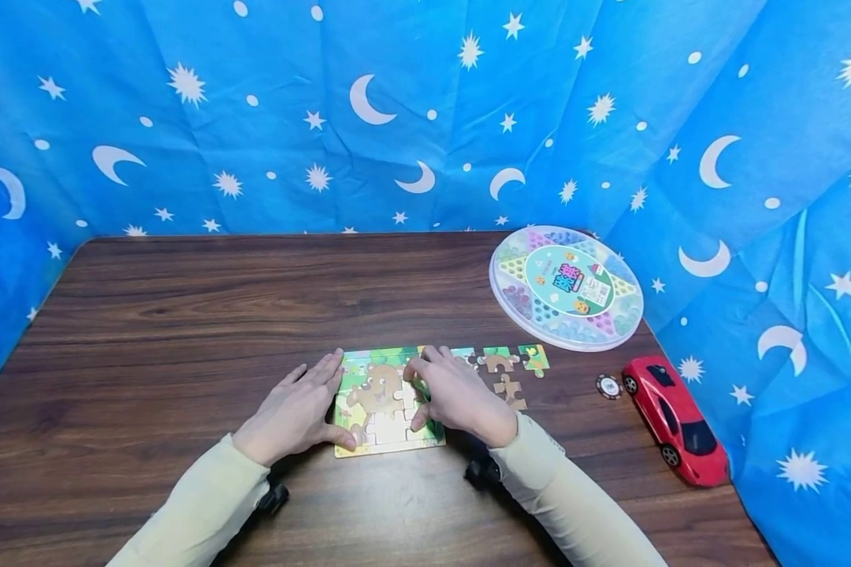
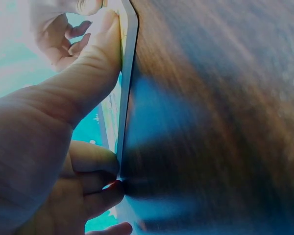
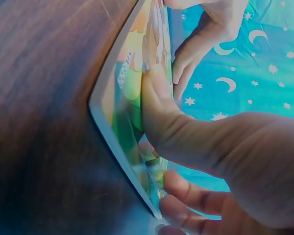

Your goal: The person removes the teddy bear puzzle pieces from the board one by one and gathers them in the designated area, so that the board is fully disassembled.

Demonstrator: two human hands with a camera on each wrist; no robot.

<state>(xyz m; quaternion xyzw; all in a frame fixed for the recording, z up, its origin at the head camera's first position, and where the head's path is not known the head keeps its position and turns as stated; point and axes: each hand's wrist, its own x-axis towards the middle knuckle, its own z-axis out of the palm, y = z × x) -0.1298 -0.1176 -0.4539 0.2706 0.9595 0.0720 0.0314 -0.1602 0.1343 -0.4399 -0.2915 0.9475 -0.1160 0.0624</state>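
A jigsaw puzzle board (image 1: pixel 390 450) with a brown bear picture lies on the table in the head view, partly filled with pieces. My left hand (image 1: pixel 291 409) rests along its left side, fingers stretched toward the upper left corner. In the left wrist view, the left thumb (image 2: pixel 95 54) lies on the board close to its edge. Over the board's right half, my right hand (image 1: pixel 461 394) bends its fingers and thumb around a green-edged puzzle piece (image 1: pixel 420 387), mostly hidden beneath them. The right thumb (image 3: pixel 159 98) touches the picture surface in the right wrist view.
Right of the board lie several loose puzzle pieces (image 1: pixel 498 360), including a brown one (image 1: pixel 510 390). A round Chinese checkers set (image 1: pixel 566 287) sits behind them. Farther right are a poker chip (image 1: pixel 608 386) and a red toy car (image 1: pixel 677 421), near the table's right edge.
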